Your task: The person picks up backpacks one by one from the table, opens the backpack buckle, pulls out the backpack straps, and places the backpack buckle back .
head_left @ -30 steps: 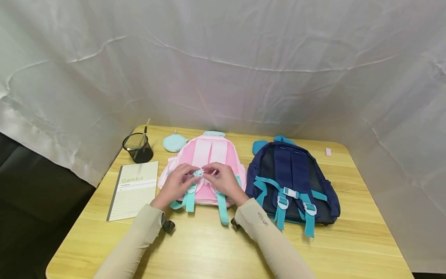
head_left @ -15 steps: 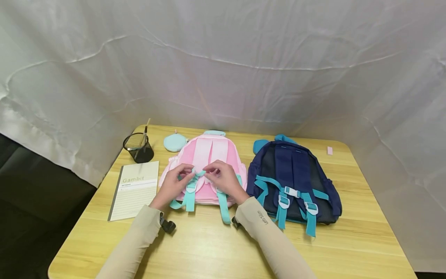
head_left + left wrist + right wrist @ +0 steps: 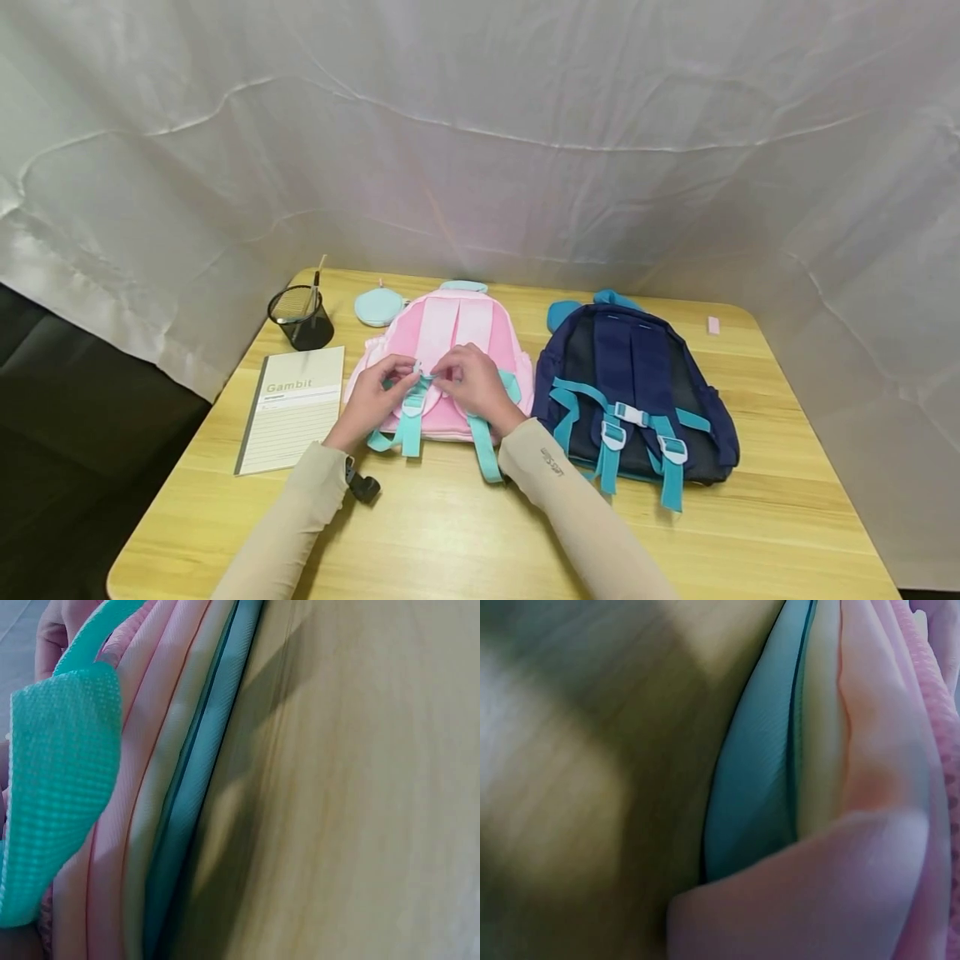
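Note:
A pink backpack (image 3: 437, 323) lies with its shoulder straps facing up. Over its middle, my left hand (image 3: 375, 398) pinches a turquoise chest strap (image 3: 424, 375) between thumb and fingers. From the other side my right hand (image 3: 477, 385) pinches the same strap, the two sets of fingertips close together. The small piece between them is largely covered by the fingers. Close up in the left wrist view, a turquoise webbing strap (image 3: 64, 787) loops in front of the layered bag edge (image 3: 161, 750). The right wrist view shows mostly the bag's side (image 3: 877, 727).
Right of the pink bag lies a navy backpack (image 3: 611, 358) with blue straps and a white buckle (image 3: 630, 414). A notebook (image 3: 292, 417), a black mesh pen cup (image 3: 307, 325) and a round light-blue pouch (image 3: 378, 307) are at the left. A small pink block (image 3: 713, 325) sits far right.
The light buckle seen between my hands a second ago is now mostly hidden. My right hand has shifted slightly left, and the turquoise strap loop between the fingertips has become smaller.

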Demonstrator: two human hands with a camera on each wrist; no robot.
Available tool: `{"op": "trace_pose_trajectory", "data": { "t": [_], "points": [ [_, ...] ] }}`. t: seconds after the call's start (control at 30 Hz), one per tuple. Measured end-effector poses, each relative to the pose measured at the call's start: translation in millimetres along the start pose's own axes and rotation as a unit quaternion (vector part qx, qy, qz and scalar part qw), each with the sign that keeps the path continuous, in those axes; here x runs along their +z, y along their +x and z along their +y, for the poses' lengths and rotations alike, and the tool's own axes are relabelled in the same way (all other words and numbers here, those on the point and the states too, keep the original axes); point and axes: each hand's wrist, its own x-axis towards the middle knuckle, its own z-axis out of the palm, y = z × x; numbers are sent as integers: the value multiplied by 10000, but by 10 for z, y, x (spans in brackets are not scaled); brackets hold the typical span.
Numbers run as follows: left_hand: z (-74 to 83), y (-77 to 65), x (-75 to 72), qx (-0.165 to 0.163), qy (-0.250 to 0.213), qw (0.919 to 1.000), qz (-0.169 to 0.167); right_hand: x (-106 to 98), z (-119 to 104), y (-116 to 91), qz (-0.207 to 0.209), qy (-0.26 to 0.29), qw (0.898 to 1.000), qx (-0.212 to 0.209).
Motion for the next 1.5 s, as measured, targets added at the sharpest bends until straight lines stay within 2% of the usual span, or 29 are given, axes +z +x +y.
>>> {"op": "trace_pose_trajectory", "data": {
  "t": [0.23, 0.53, 0.7, 0.83, 1.0, 1.23, 1.37, 1.5],
  "points": [
    [-33, -1, 9, -110, -109, 9999, 17, 14, -11, 16, -54, -67, 9997, 245],
    [-59, -9, -1, -194, -307, 9993, -9, 0, -39, -7, -181, 31, 9994, 284],
    [-61, -3, -15, -181, -364, 9992, -15, -30, -65, 0, -174, 127, 9998, -15],
    [-58, 5, -21, -172, -401, 9990, -9, -45, -92, 19, -3, -188, 9993, -336],
    [-61, 9, -19, -183, -416, 9990, 26, -44, -138, 27, 86, -605, 9970, -469],
    [-54, -7, -1, -249, -382, 9989, 136, -27, -184, 53, 139, -776, 9940, -758],
    [-54, -16, 4, -250, -559, 9979, 204, -17, -209, 71, 107, -781, 9931, -865],
    [-71, -16, -4, -359, -989, 9941, 267, -16, -233, 75, 174, -850, 9915, -969]
  ]
}}
